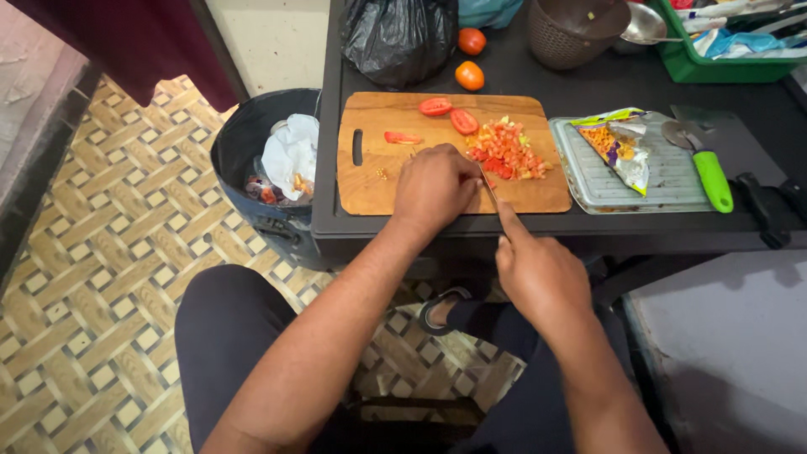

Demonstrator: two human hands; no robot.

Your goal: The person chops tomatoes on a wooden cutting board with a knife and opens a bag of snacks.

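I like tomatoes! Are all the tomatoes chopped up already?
No, two whole tomatoes sit behind the cutting board, beyond the chopped pile.

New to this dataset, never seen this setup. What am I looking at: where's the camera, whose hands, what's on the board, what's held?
No machine here: one camera worn on a person's head looks down at their own two bare hands while they sit at a dark table. The left hand presses down on the wooden cutting board, covering whatever is under it. The right hand holds a knife, its forefinger along the blade. On the board lie a pile of diced tomato and three tomato pieces. Behind it sit two whole tomatoes and a black bag; to the right, a tray with a snack packet. A bin stands on the floor.
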